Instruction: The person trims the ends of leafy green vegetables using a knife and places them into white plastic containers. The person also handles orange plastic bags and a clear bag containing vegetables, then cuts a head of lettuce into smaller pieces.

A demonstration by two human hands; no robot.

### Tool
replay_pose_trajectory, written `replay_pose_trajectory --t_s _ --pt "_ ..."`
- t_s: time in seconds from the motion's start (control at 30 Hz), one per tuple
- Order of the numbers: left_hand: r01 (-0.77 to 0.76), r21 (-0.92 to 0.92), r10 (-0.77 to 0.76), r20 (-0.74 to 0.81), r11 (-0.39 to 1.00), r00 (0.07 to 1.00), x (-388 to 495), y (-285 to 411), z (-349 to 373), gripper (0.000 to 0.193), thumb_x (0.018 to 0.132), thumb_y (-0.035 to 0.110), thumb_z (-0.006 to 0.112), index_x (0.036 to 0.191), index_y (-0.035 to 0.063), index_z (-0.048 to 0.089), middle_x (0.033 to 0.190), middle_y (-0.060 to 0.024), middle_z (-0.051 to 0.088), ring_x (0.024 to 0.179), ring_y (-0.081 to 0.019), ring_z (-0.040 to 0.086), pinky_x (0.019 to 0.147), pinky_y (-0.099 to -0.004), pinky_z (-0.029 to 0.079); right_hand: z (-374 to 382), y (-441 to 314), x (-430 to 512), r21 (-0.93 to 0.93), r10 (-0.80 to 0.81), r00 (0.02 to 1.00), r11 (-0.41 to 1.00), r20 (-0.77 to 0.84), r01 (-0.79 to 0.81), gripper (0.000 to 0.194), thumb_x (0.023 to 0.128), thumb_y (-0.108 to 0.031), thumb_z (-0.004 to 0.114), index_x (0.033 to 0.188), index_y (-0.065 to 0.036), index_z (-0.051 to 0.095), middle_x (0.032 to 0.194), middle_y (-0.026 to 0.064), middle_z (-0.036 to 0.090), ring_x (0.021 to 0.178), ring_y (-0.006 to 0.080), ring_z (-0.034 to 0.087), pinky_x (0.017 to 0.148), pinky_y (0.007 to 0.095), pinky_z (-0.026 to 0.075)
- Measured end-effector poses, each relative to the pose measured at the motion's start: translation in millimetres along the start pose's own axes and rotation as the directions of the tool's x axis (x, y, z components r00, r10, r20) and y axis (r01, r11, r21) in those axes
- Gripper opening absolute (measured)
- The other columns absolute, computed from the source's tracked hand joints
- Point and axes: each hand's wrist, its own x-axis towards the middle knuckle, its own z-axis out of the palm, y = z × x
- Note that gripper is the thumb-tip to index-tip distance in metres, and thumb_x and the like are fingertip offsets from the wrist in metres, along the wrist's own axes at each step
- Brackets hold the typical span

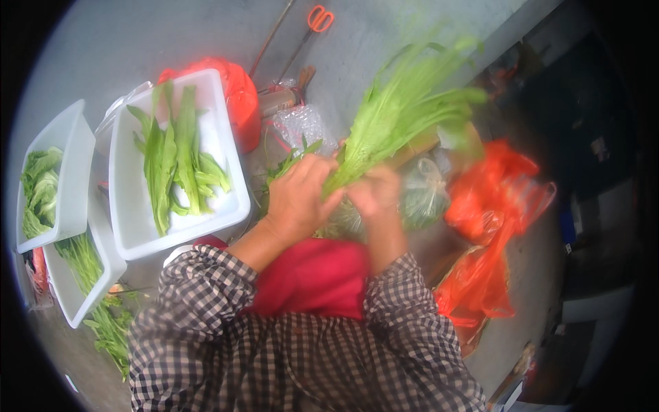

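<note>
A bunch of long-leaved lettuce (394,116) slants up and to the right in front of me, its leaf tips blurred. My left hand (301,188) grips it near the base, the thumb lying along the cut end. Against the base from the other side, my right hand (376,190) has its fingers curled on the stems; motion blurs it, and the leaves hide some fingers. At my left, a white plastic tub (177,242) holds several loose lettuce leaves (185,149). Below my hands, a tied clear plastic bag (425,193) with green contents is partly hidden.
More white tubs (77,206) hold greens at far left, with leafy stems (110,329) on the floor. Red plastic bags (494,195) lie at right. Behind the near tub are a red bag (239,98), bubble wrap (304,126) and an orange-handled tool (320,19).
</note>
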Motion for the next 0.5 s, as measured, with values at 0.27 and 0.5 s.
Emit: replay_pose_trajectory --t_s 0.27,0.5 --pt "0.1 -0.01 -0.1 -0.045 0.995 0.994 1 -6 0 0.027 0.073 0.014 0.071 0.095 0.0087 0.057 0.097 -0.0087 0.059 0.085 -0.0303 0.061 0.07 -0.0383 0.05 1 14 6 -0.01 -0.027 0.993 1.0 -0.117 0.026 0.054 0.065 -0.001 0.052 0.119 0.004 0.048 0.11 0.0172 0.057 0.106 0.0315 0.054 0.097 0.0431 0.042" --pt "0.302 -0.132 -0.312 -0.06 0.944 0.948 3 -12 -3 0.016 0.078 0.012 0.068 0.09 0.0056 0.058 0.084 -0.0114 0.062 0.077 -0.0269 0.061 0.069 -0.0355 0.049 13 15 7 -0.074 -0.103 0.971 0.993 -0.214 0.089 0.051 0.066 0.004 0.048 0.118 0.003 0.047 0.11 0.0141 0.056 0.103 0.0304 0.055 0.097 0.0445 0.043"
